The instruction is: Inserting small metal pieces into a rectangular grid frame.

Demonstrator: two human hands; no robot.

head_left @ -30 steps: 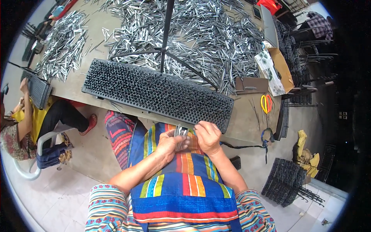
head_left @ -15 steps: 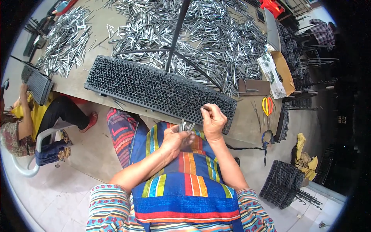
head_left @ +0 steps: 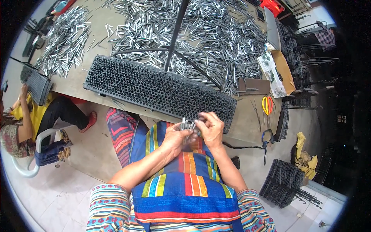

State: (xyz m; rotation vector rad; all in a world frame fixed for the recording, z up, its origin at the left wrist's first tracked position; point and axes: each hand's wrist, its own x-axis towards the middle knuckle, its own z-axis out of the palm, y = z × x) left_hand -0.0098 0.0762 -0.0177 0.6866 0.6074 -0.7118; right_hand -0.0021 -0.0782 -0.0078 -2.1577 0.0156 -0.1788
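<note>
My left hand [head_left: 176, 137] is closed around several short grey metal strips [head_left: 184, 124], their ends sticking up past the thumb. My right hand [head_left: 212, 130] has come to this bunch, its thumb and fingertips pinched at one strip; the tips are a little blurred. Just beyond both hands, a long black tray [head_left: 154, 89] slants across the table's near edge. Rows of small round holes cover it, and dark ends stand up from most of them. Toward its lower right the holes look flatter.
Loose metal strips [head_left: 197, 34] cover much of the table, with a smaller pile [head_left: 67, 42] at left. Black rods cross above the tray. Scissors [head_left: 267, 105], a brown block [head_left: 254, 87] and an opened box [head_left: 272, 73] lie at right. Another person [head_left: 27, 120] works at left.
My right hand has moved from above the tray's right part down and left to the strips in my left hand. My left hand has stayed nearly in place.
</note>
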